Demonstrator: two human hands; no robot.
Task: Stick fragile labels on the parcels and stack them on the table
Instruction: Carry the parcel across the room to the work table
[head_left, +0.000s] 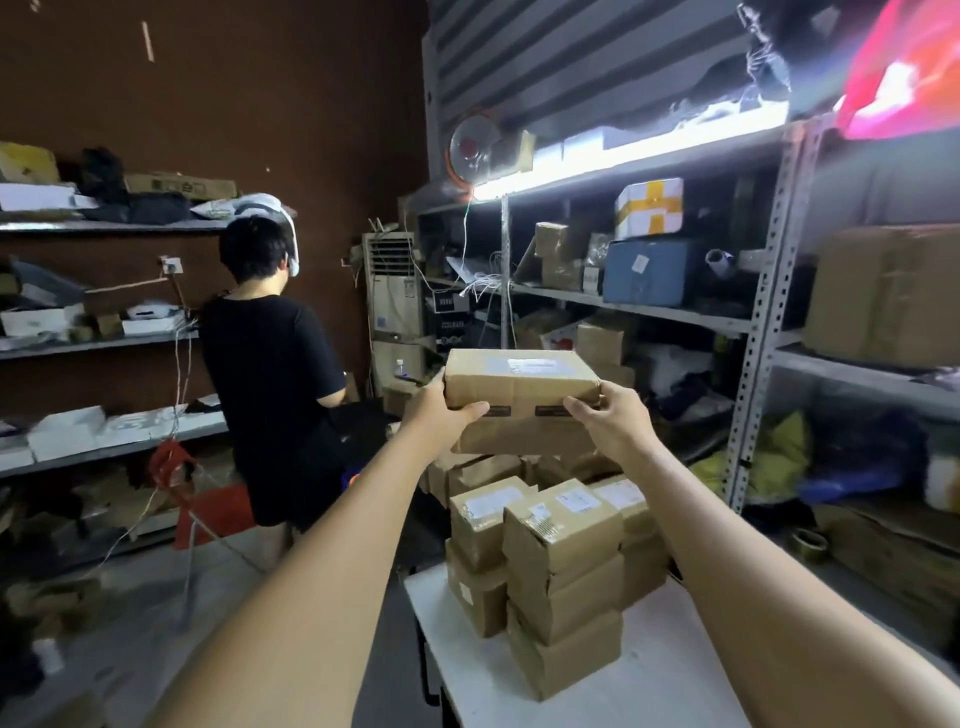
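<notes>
Parcel gripped two-handed above the stack

Brown cardboard parcel is at frame centre, raised, level, long side facing the camera. Left hand clasps its 9 o'clock end, thumb along the front bottom edge. Right hand clasps the 3 o'clock end, thumb on the front face, fingers wrapped behind. Both arms are stretched forward. A white label sits on the parcel top; print unreadable. Two dark tabs show on the front lower edge. A second brown box lies directly under the parcel at 6 o'clock; cannot tell if they touch.

Stacked parcels stand further toward 6 o'clock, several high in tight columns, white labels on the top ones, on a white table. More boxes sit behind that stack. At 9 o'clock a person in a black shirt stands with their back to the camera, facing wall shelves. At 3 o'clock, metal shelving holds cartons and bags under a bright strip light.
</notes>
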